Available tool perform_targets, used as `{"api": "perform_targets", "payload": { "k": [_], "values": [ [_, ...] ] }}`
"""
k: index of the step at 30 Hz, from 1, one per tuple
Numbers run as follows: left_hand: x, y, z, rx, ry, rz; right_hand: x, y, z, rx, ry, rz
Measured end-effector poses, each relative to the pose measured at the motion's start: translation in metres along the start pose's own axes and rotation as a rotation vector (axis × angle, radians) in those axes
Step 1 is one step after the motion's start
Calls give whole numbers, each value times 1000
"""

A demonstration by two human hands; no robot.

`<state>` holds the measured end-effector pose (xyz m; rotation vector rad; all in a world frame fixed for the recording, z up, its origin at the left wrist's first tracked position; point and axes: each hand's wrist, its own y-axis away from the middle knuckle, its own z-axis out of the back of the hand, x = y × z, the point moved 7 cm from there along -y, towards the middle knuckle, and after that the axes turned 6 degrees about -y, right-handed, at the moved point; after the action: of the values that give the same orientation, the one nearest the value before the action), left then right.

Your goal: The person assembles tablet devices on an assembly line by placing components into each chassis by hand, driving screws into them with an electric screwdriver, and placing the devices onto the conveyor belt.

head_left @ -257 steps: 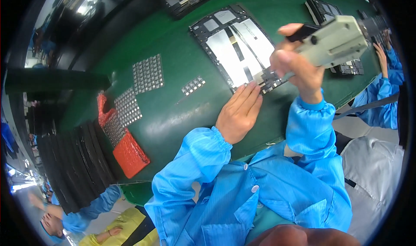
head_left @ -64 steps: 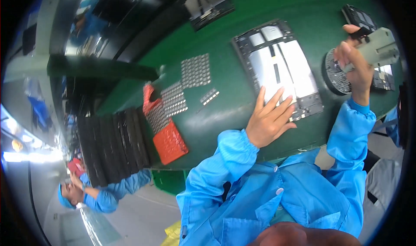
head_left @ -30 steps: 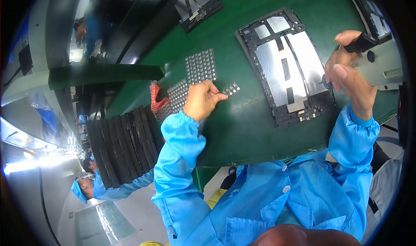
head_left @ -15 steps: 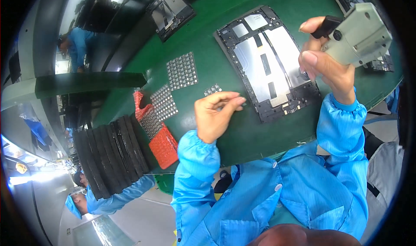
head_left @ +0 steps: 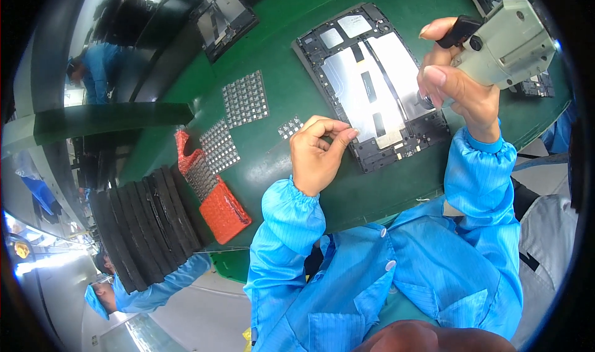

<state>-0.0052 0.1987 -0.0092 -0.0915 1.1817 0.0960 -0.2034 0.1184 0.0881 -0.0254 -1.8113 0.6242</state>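
Note:
A tablet-like device housing (head_left: 390, 61), with a black frame and silver metal plates, lies on the green work surface before me. My left hand (head_left: 319, 154) has thumb and forefinger pinched together at the housing's lower left edge. Whatever is between the fingertips is too small to make out. My right hand (head_left: 465, 95) is closed round a grey hand-held tool (head_left: 511, 45) with a black lever, held above the housing's right side. Close to the left hand lies a small piece of a component sheet (head_left: 289, 127), partly covered by the fingers.
Component sheets (head_left: 245, 98) lie left of the housing, some by red bubble wrap (head_left: 224, 211). A stack of black foam trays (head_left: 145, 228) stands at the left edge. Other housings (head_left: 223, 20) lie farther off. A co-worker in blue (head_left: 161, 287) is beyond the stack.
My left hand has moved right and slightly up, its pinched fingertips now at the housing's edge. My right hand still holds the grey tool in nearly the same place. The view has shifted slightly.

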Motion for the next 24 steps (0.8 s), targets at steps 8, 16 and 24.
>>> {"api": "perform_targets", "payload": {
  "k": [8,16,24],
  "values": [
    [-13,6,11,-71,-212,-165,4,-1,-7,-6,-95,-64],
    [-29,23,9,-82,-302,-396,-15,0,-22,15,-254,-142],
    [-49,22,13,-33,-404,-372,-12,-4,-34,62,-232,-150]
  ]
}}
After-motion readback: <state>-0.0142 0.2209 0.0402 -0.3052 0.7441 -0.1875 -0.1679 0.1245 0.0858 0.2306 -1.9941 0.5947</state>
